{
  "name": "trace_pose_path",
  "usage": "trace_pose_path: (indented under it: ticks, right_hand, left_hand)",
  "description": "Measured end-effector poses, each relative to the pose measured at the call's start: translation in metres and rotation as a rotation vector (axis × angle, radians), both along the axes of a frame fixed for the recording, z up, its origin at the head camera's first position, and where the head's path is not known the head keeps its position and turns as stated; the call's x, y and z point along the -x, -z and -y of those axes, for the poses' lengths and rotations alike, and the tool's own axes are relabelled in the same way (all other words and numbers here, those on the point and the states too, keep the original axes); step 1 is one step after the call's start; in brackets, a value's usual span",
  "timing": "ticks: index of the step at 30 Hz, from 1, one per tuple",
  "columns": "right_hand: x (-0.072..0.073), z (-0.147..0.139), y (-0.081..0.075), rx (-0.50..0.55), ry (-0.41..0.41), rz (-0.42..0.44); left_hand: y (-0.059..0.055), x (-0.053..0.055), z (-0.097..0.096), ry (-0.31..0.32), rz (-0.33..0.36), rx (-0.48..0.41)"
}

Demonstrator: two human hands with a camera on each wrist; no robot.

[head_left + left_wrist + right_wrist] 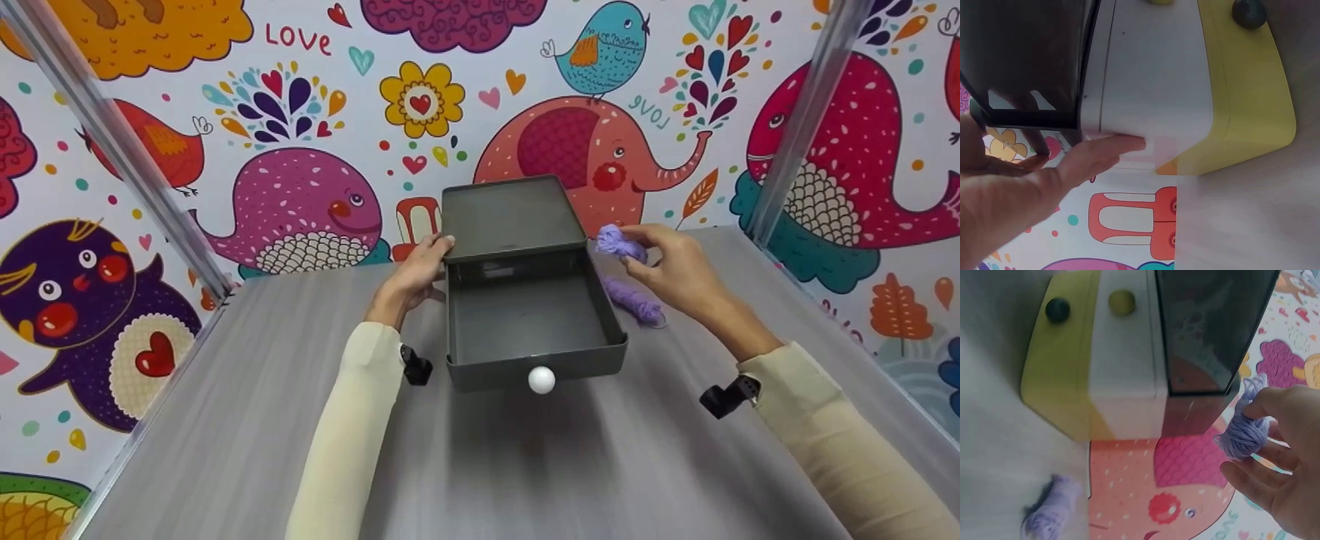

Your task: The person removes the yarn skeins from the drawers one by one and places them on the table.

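Observation:
A small chest of drawers (512,217) stands with its dark grey top drawer (529,311) pulled out, the bare inside showing. White knob on its front. Beneath it in the wrist views are a white drawer (1129,354) and a yellow drawer (1061,371). My left hand (420,270) rests against the chest's left side, fingers extended along it and thumb near the top edge. My right hand (679,266) pinches a lilac yarn skein (619,241) between thumb and fingers, just right of the chest. A second lilac yarn skein (634,301) lies on the table beside the chest.
The grey wood-grain table (300,420) extends around the chest. Behind it rises a wall (420,161) printed with cartoon animals. Metal posts (799,120) stand at both back corners. Each wrist carries a small black camera (729,397).

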State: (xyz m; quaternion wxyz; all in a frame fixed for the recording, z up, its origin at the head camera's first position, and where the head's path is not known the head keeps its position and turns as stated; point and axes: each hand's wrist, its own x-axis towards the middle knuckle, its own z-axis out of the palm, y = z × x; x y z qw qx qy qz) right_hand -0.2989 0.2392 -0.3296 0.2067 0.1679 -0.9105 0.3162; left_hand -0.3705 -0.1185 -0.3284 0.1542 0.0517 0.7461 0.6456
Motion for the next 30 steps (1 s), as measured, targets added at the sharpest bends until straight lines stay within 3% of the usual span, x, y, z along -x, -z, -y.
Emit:
trace_pose_path:
  ticks: [15,30]
  right_hand:
    - [0.025,-0.044,0.034,0.078,0.066,0.192]
    - [0.049,-0.072,0.069,0.032,0.163,0.347]
  left_hand:
    - [0.001,0.001,0.0,-0.01,0.003,0.002]
    - [0.001,0.0,-0.002,-0.015,0.004,-0.02]
